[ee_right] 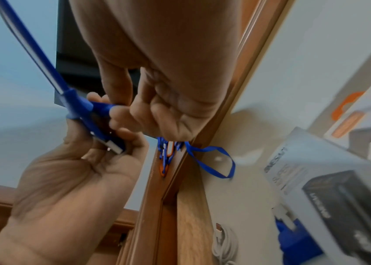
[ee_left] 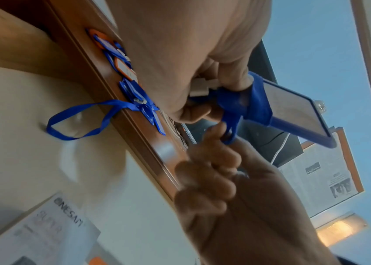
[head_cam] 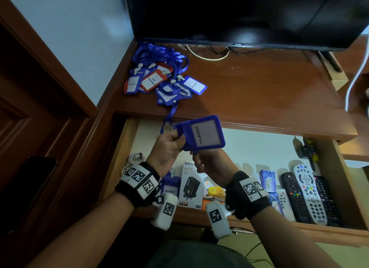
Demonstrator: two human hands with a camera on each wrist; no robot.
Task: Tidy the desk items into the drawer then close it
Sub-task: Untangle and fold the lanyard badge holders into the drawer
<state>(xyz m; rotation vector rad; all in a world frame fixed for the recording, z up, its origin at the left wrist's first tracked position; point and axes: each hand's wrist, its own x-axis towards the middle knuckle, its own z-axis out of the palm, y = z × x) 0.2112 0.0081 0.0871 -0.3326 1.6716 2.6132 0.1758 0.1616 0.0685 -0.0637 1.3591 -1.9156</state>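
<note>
A blue badge holder point(head_cam: 203, 133) marked PELAWAT hangs over the open drawer point(head_cam: 124, 154), with blue lanyard wound round its clip end. My left hand point(head_cam: 178, 139) grips that clip end point(ee_left: 200, 87). Just below the holder, my right hand point(head_cam: 196, 155) pinches the strap point(ee_left: 230, 129). The right wrist view shows the holder point(ee_right: 32, 44) edge-on, above my left hand point(ee_right: 116, 138) and right hand point(ee_right: 120, 114). A pile of blue and orange badge holders with lanyards point(head_cam: 163, 78) lies on the desk's back left. One lanyard loop point(head_cam: 169, 116) hangs off the desk edge into the drawer.
The drawer holds a charger box point(head_cam: 190, 186), another blue badge point(head_cam: 169, 188), a white cable point(head_cam: 135, 158), small boxes and several remotes point(head_cam: 307, 196). A black TV point(head_cam: 239, 14) stands at the back of the wooden desk point(head_cam: 259, 92). A wall and a door frame are on the left.
</note>
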